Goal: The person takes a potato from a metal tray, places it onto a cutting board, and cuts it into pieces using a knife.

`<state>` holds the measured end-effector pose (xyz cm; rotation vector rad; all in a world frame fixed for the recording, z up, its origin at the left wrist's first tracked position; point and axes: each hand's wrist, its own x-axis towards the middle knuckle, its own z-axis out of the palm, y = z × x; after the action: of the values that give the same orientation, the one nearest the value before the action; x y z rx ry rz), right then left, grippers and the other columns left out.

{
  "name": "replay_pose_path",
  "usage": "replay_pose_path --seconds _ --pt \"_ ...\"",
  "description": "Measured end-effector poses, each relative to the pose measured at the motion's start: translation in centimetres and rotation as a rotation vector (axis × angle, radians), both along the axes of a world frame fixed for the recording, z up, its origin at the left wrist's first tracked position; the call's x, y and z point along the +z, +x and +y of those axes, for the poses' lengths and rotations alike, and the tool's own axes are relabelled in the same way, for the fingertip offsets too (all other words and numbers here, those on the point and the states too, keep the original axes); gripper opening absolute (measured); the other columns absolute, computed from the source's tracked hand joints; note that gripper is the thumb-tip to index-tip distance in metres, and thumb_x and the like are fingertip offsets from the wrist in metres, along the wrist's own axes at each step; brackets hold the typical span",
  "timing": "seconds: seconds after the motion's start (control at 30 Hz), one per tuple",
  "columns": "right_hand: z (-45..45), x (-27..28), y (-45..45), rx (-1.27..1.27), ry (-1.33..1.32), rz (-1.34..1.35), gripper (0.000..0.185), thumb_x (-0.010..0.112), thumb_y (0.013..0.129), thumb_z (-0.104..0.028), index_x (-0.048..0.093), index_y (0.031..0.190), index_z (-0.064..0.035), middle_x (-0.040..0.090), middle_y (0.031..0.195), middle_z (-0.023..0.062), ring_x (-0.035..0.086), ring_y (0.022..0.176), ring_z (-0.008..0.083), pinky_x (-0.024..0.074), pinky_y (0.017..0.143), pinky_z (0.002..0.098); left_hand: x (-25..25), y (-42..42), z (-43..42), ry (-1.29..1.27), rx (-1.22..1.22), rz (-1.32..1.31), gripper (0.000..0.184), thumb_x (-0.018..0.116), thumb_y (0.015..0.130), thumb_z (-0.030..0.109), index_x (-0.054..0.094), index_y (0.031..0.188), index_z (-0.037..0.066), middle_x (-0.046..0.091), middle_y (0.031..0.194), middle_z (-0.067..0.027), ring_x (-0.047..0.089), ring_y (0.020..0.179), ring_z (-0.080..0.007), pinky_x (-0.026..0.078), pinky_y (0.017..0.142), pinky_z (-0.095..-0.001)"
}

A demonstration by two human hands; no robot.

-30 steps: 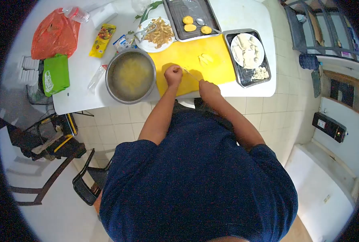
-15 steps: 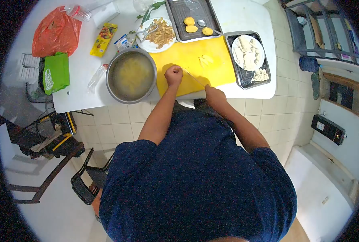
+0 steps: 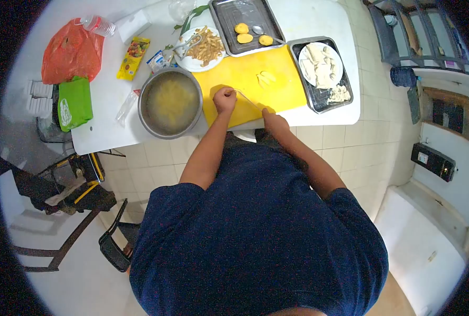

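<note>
My right hand (image 3: pixel 275 123) is closed round the handle of a knife (image 3: pixel 249 100), whose thin blade points up and left over the yellow cutting board (image 3: pixel 287 97). Close to the blade's tip, my left hand (image 3: pixel 224 100) is curled with its fingers pressed together on the board. Whatever those fingers hold is hidden. A few pale yellow slices (image 3: pixel 266 79), seemingly potato, lie on the board beyond the knife. Left of the board stands a large metal bowl (image 3: pixel 144 118) with yellow pieces in cloudy liquid.
Behind the board, a dark tray (image 3: pixel 234 18) holds yellow potato pieces (image 3: pixel 244 38) and a spoon (image 3: pixel 258 30). A plate of brownish strips (image 3: pixel 208 50) is beside it. To the right, another tray (image 3: pixel 318 107) carries a plate of pale pieces (image 3: pixel 318 66). Bags (image 3: pixel 74 52) lie far left.
The whole view has shifted and turned slightly. Both hands keep nearly the same pose, and the knife stays in my right hand with its tip near my left.
</note>
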<state>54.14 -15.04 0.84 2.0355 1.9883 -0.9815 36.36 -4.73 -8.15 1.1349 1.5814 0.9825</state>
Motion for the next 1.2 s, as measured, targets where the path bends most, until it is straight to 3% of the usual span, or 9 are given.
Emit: replay_pose_path --seconds 0.37,0.47,0.53,0.63,0.73,0.83,0.93,1.13,1.2 --pt "1.4 -2.1 -1.3 -0.009 0.14 0.013 0.019 0.039 0.092 -0.015 0.049 0.103 -0.0032 0.064 0.086 0.0211 0.065 0.078 0.0377 0.0527 0.066 0.0482 -1.0 0.0 0.4 -0.012 0.028 -0.059 0.007 0.068 0.074 0.004 0.066 0.079 0.0 0.065 0.062 -0.0106 0.063 0.049 -0.0169 0.05 0.049 -0.0274" --pt "0.1 -1.0 0.2 -0.115 0.02 0.005 0.024 0.035 0.095 -0.017 0.049 0.105 -0.0018 0.064 0.086 0.0215 0.064 0.078 0.0395 0.0519 0.067 0.049 -1.2 0.0 0.4 0.009 0.02 -0.063 0.008 0.068 0.074 0.003 0.066 0.082 0.0 0.064 0.06 -0.0101 0.062 0.048 -0.0162 0.049 0.047 -0.0277" --pt "-0.6 -2.5 2.0 -0.128 0.118 0.131 0.026 0.035 0.096 -0.02 0.05 0.106 -0.0016 0.063 0.084 0.0234 0.063 0.078 0.0421 0.0508 0.068 0.0504 0.2 0.0 0.3 0.008 0.017 -0.046 0.009 0.067 0.075 0.002 0.066 0.084 0.001 0.063 0.059 -0.0096 0.061 0.046 -0.0154 0.048 0.044 -0.028" --pt "-1.2 -3.1 4.0 -0.162 0.121 0.227 0.029 0.038 0.096 -0.025 0.051 0.109 -0.0015 0.062 0.082 0.0267 0.061 0.077 0.0459 0.0489 0.069 0.0527 2.7 -0.3 0.1 -0.02 -0.098 0.021 0.011 0.066 0.075 0.003 0.065 0.086 0.002 0.063 0.067 -0.012 0.063 0.056 -0.0208 0.05 0.052 -0.0324" --pt "-1.6 -1.7 4.9 -0.294 0.135 0.299 0.03 0.042 0.096 -0.027 0.051 0.109 -0.0013 0.061 0.079 0.0294 0.06 0.077 0.0478 0.0476 0.07 0.0541 2.8 -1.4 0.9 0.403 -0.407 0.39 0.018 0.066 0.075 0.007 0.066 0.093 0.004 0.062 0.085 -0.017 0.063 0.077 -0.0296 0.051 0.068 -0.0362" --pt "-2.3 -1.1 5.4 -0.371 0.166 0.322 0.031 0.042 0.096 -0.027 0.05 0.11 -0.0005 0.061 0.078 0.0303 0.059 0.077 0.0483 0.0472 0.07 0.0545 3.2 -2.0 1.4 0.416 -0.589 0.463 0.018 0.064 0.075 0.01 0.064 0.091 0.003 0.056 0.092 -0.0175 0.052 0.092 -0.0359 0.043 0.084 -0.044" --pt "-2.8 -1.0 6.1 -0.411 0.13 0.32 0.031 0.042 0.096 -0.028 0.049 0.109 0.0001 0.06 0.078 0.0306 0.059 0.077 0.0487 0.047 0.069 0.0541 4.2 -1.5 2.1 0.34 -0.736 0.562 0.017 0.062 0.077 0.011 0.062 0.092 0.003 0.056 0.093 -0.0163 0.051 0.092 -0.0357 0.042 0.084 -0.045" --pt "-3.4 -0.6 7.1 -0.443 0.138 0.343 0.031 0.042 0.097 -0.028 0.05 0.105 0.0006 0.059 0.075 0.0303 0.058 0.074 0.0484 0.0453 0.067 0.0539 4.9 0.8 2.6 0.626 -0.849 0.359 0.017 0.056 0.08 0.009 0.06 0.095 0.001 0.057 0.094 -0.0147 0.052 0.096 -0.0346 0.043 0.088 -0.0436" --pt "-3.7 -0.6 7.2 -0.443 0.16 0.349 0.031 0.042 0.097 -0.028 0.05 0.103 0.0008 0.059 0.074 0.0298 0.058 0.073 0.0481 0.0451 0.066 0.0536 4.2 1.2 2.7 0.575 -0.992 0.404 0.017 0.057 0.081 0.011 0.06 0.095 0.001 0.057 0.097 -0.0156 0.053 0.098 -0.0351 0.043 0.09 -0.0432"
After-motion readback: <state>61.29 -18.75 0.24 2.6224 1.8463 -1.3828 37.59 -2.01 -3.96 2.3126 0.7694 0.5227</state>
